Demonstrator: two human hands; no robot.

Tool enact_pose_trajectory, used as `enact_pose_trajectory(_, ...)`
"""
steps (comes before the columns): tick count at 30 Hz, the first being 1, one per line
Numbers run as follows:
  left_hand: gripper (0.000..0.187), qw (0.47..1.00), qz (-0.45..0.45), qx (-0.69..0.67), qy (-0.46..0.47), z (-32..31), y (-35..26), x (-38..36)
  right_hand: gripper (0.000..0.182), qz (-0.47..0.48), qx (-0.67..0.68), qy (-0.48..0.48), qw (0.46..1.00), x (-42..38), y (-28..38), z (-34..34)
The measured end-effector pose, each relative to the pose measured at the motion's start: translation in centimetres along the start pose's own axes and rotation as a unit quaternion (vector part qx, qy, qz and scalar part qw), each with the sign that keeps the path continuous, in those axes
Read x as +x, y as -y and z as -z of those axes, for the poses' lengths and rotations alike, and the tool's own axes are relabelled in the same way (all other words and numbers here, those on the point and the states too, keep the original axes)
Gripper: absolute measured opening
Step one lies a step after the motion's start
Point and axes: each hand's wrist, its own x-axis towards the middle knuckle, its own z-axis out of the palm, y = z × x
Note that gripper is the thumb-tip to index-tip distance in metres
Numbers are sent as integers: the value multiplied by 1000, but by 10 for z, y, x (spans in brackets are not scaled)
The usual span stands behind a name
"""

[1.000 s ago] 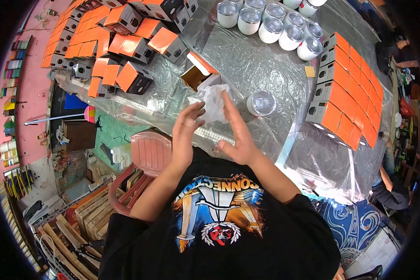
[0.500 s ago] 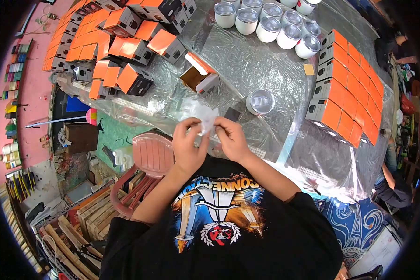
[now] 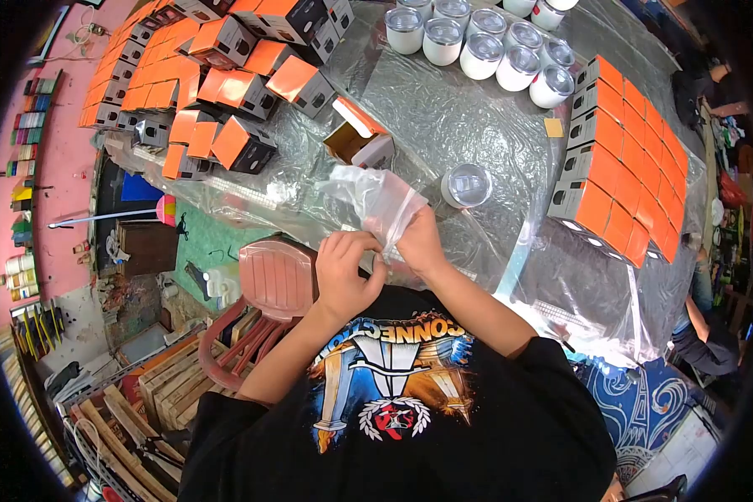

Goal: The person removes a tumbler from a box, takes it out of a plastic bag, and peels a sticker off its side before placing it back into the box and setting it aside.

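Observation:
A clear plastic bag [image 3: 361,186] is spread between my hands above the table's near edge. My left hand [image 3: 347,269] is closed, its fingers curled and pinching the bag's lower edge. Inside the bag's mouth is my right hand [image 3: 421,244], its fingers stretched out and partly veiled by the film. An orange and white box [image 3: 375,152] lies beyond the bag with its flap raised and its inside showing. A white tumbler with a clear lid [image 3: 467,185] stands to the right of my right hand.
Stacked orange boxes [image 3: 241,90] fill the table's far left, and more boxes [image 3: 619,167] stand in rows at right. Several lidded white tumblers [image 3: 483,55] stand at the back. A small tan square [image 3: 553,127] lies near them. A plastic chair [image 3: 278,276] is at left.
The crumpled bag has been opened out. My right hand has gone into it, while my left hand has shifted slightly down and toward the right, still gripping the film.

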Motion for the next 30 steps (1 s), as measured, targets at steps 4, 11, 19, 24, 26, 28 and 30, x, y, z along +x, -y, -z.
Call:
enact_pose_trajectory(4, 27, 989, 106, -83, -57, -13, 1, -3, 69, 10, 47, 18, 999, 2, 0, -9)
enact_pose_trajectory(11, 29, 909, 264, -273, -174, -21, 19, 0, 38, -69, -51, 88, 992, -2, 1, 5)
enact_pose_trajectory(19, 15, 839, 331, -415, -123, 5, 55, -2, 54, 239, -548, -54, 800, 15, 95, 76)
enact_pose_trajectory(24, 11, 890, 303, -319, -118, 15, 53, 2, 70, 138, -684, 13, 716, 18, 80, 114)
enact_pose_trajectory(26, 14, 919, 280, -250, -120, 21, 48, 4, 73, 78, -667, 32, 741, 13, 75, 115)
enact_pose_trajectory(28, 14, 925, 284, -219, -122, 27, 43, 6, 71, 88, -649, -14, 755, 8, 71, 114)
enact_pose_trajectory(30, 16, 929, 281, -206, -122, 28, 45, 6, 70, 97, -587, -34, 803, -5, 80, 108)
